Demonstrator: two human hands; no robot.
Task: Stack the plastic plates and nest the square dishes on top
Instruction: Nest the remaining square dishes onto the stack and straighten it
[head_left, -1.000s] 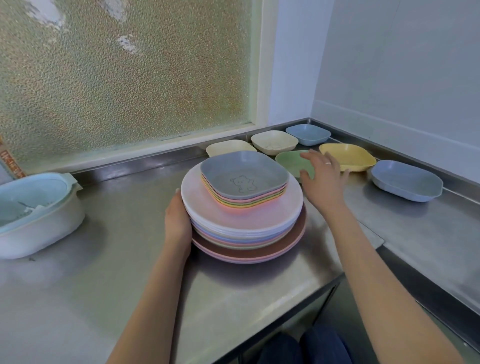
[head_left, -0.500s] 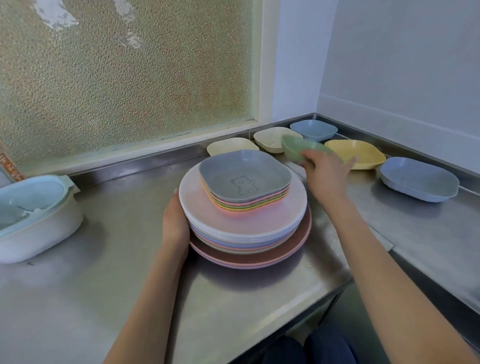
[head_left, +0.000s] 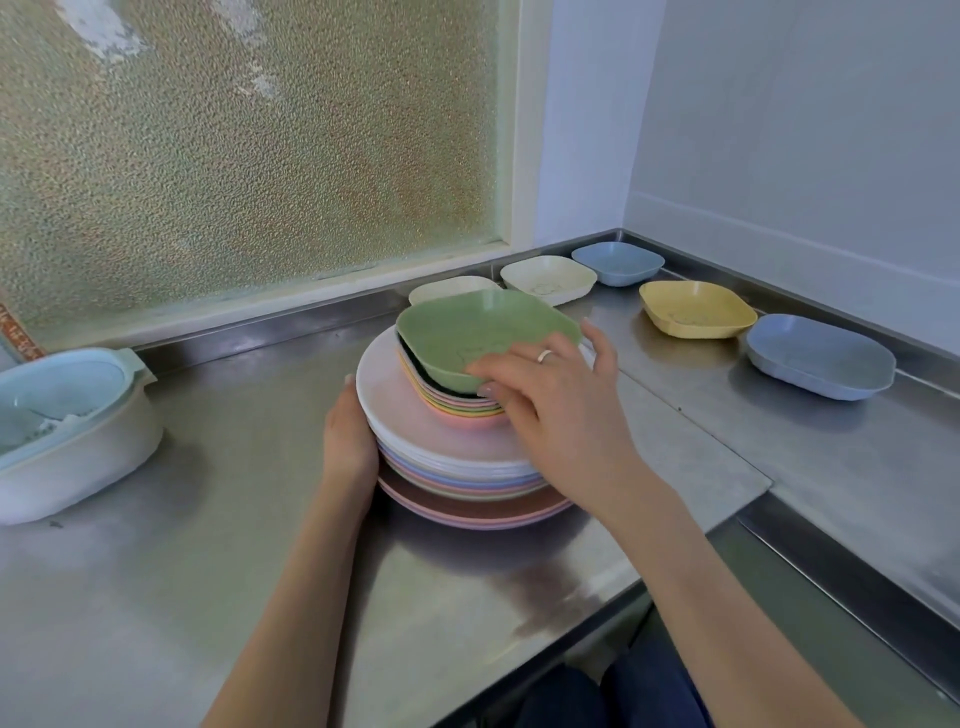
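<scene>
A stack of round plastic plates (head_left: 415, 447) stands on the steel counter, with several nested square dishes (head_left: 467, 410) on top. My right hand (head_left: 550, 405) holds a green square dish (head_left: 478, 332) tilted over those nested dishes, its near edge low. My left hand (head_left: 348, 436) rests against the left side of the plate stack. More square dishes lie loose behind: two cream ones (head_left: 550, 278) (head_left: 447, 288), a small blue one (head_left: 618, 262), a yellow one (head_left: 696, 309) and a larger blue one (head_left: 821, 356).
A white tub with a pale blue strainer insert (head_left: 67, 415) stands at the left. A frosted window (head_left: 249, 145) and walls close off the back and right. The counter's front edge (head_left: 519, 660) drops off near me, with a step at the right.
My right hand lifted the green dish from the counter behind the stack and carried it left and over the nested square dishes. My left hand stayed on the stack.
</scene>
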